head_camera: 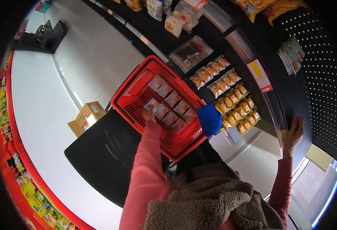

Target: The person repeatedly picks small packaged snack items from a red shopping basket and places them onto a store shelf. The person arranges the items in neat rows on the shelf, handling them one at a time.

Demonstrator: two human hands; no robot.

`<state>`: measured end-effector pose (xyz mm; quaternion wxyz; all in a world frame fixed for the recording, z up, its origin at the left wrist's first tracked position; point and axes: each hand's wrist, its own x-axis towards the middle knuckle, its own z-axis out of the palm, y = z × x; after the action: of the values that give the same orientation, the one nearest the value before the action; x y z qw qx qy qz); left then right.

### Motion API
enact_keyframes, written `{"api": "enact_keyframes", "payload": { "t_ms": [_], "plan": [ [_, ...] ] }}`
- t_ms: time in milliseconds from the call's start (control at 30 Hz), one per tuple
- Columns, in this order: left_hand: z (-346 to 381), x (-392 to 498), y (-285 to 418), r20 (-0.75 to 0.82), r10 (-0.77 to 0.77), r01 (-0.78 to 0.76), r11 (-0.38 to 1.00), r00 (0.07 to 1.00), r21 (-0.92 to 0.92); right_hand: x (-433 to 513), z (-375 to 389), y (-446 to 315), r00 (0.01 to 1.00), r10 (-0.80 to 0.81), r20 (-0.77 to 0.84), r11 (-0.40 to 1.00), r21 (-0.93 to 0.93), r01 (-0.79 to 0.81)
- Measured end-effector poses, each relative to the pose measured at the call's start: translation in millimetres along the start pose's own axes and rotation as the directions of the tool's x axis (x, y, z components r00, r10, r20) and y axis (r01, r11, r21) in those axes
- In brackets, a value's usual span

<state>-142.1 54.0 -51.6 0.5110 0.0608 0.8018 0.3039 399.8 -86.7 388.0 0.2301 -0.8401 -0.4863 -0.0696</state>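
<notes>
A red plastic shopping basket [185,149] stands before me, with several small white-and-orange packets [172,98] laid in rows inside. My left hand [149,113] reaches into it and touches a packet at the left end of a row; whether the fingers grip it is unclear. At the right, my right hand [294,135] rests on a dark shelf near its clear front rail, and no item shows in it. Farther up the same shelf lies a group of pale green and white packets [292,56]. A blue cloth-like item [209,119] hangs over the basket's right edge.
The lower shelf holds rows of yellow wrapped cakes [237,107], more wrapped buns [210,72], a flat clear-lidded package [191,54] and bagged snacks [174,24]. Left of the basket are a black surface [99,155] and an open cardboard box [89,116]. A perforated black panel [323,86] backs the upper shelf.
</notes>
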Motion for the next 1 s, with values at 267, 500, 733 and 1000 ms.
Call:
{"api": "enact_keyframes", "payload": {
  "t_ms": [267, 500, 733, 1000],
  "plan": [
    [11, 63, -20, 0.123, 0.090, -0.096, 0.995, 0.988, 0.037, 0, -3, -7, 1.000, 0.010, 0.001, 0.999, -0.042, -0.010],
    [15, 57, -14, 0.144, 0.029, -0.036, 0.998, 0.989, 0.051, -2, -2, -8, 0.999, -0.031, -0.012, 0.997, -0.064, 0.030],
    [20, 39, -4, -0.021, 0.093, -0.075, 0.900, 0.995, 0.429, -4, -3, -4, 1.000, 0.014, -0.008, 1.000, 0.007, -0.014],
    [12, 23, 8, 0.029, 0.353, -0.353, 0.936, 0.935, 0.011, -4, 0, -11, 1.000, 0.006, -0.019, 0.999, 0.032, -0.005]
  ]
}}
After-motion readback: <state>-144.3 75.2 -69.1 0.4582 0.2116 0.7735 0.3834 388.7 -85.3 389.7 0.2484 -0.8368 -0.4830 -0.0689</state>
